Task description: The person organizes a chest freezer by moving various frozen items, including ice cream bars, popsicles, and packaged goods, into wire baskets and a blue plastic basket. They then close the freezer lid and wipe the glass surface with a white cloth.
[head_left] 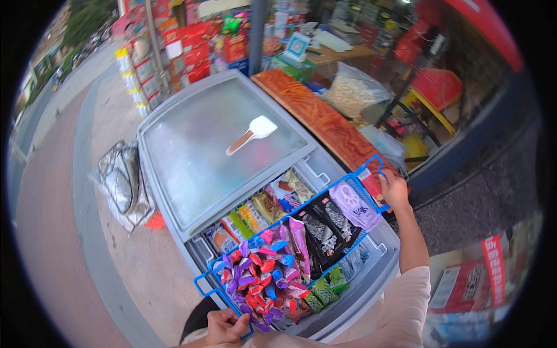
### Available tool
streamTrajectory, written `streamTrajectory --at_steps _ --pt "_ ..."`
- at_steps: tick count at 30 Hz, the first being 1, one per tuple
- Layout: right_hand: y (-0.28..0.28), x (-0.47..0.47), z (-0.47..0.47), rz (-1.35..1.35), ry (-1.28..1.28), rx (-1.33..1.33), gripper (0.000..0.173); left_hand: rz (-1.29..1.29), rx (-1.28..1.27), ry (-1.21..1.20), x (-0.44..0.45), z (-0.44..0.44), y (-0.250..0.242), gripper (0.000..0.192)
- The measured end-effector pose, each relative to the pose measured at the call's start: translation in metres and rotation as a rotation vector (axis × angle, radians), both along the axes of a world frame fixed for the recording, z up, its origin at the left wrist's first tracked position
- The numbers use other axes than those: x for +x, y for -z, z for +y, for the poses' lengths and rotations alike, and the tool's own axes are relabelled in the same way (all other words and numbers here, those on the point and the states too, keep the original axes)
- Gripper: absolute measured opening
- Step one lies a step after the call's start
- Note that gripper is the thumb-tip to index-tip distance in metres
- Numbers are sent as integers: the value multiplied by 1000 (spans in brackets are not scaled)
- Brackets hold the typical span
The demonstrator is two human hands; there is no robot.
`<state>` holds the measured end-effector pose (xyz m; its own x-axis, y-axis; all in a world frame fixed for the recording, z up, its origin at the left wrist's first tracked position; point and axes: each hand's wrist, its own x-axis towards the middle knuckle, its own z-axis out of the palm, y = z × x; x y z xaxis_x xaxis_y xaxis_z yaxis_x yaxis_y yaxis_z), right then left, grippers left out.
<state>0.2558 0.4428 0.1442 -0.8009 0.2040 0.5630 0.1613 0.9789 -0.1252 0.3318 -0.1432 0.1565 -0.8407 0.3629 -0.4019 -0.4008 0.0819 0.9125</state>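
A blue wire basket lies across the open front part of a chest freezer. My right hand grips the wire handle at its far right end. At the near left corner my left hand is closed on the basket's blue frame. Twisted purple, red and blue wrappers fill the left end. Pink packs, black ice cream packs and a lilac pack fill the rest. Beneath the basket, boxed and wrapped ices and green packs show inside the freezer.
A white scoop with a brown handle rests on the frosted glass lid. A wooden ledge borders the freezer's right side. Silver insulating covers lie on the left pavement. Stacked goods stand behind.
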Motion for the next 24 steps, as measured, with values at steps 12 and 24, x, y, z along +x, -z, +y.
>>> streamTrajectory --at_steps 12,24 --pt "25 15 29 -153 65 -109 19 50 -216 457 10 -6 8 31" --pt "68 -13 9 -219 -15 -206 20 -61 -275 404 -5 -16 60 42"
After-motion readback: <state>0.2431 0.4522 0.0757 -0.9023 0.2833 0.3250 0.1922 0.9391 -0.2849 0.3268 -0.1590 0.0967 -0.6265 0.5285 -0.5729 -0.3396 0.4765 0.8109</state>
